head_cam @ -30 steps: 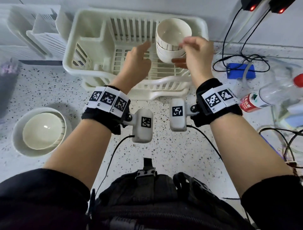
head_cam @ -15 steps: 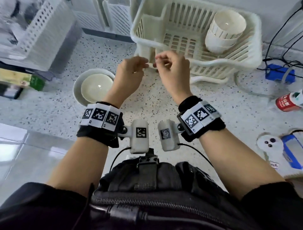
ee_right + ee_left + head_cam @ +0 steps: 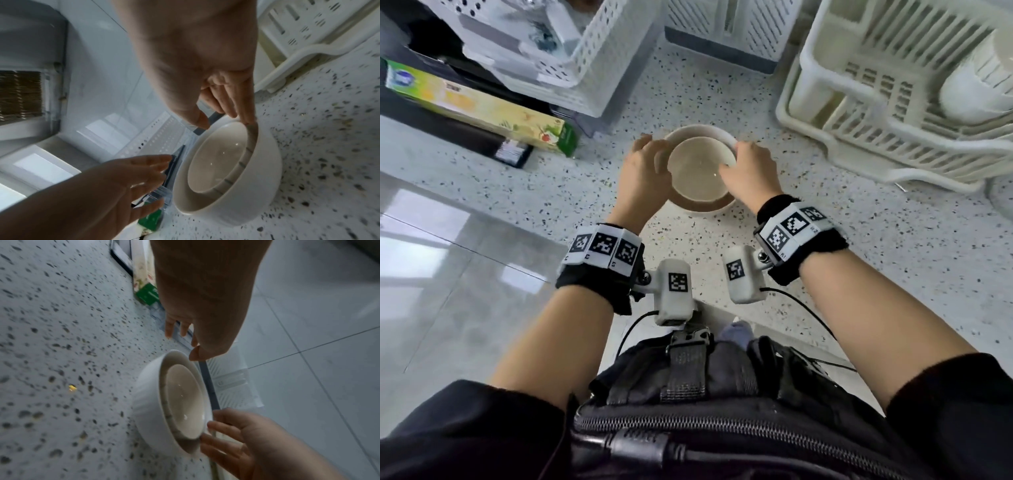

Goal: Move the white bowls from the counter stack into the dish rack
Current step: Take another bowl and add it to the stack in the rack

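Note:
On the speckled counter a small white bowl (image 3: 698,171) sits nested inside a larger white bowl (image 3: 709,205). My left hand (image 3: 645,157) hovers at the stack's left side with its fingers spread and apart from the rim (image 3: 185,340). From the right, my right hand (image 3: 739,161) reaches over the stack. Its straight fingertips (image 3: 247,120) touch the small bowl's rim (image 3: 216,159), and its thumb stands off. Neither hand grips a bowl. The cream dish rack (image 3: 825,137) stands at the right and holds stacked white bowls (image 3: 976,85) at its far side.
A green and yellow box (image 3: 476,106) and a flat black item (image 3: 512,154) lie left of the stack. White perforated baskets (image 3: 585,51) stand behind. The counter's edge runs along the left, with grey floor tiles (image 3: 448,274) below.
Both hands left the rack, where a bowl now rests on the others, and came down and left to the counter stack. The view swung left with them.

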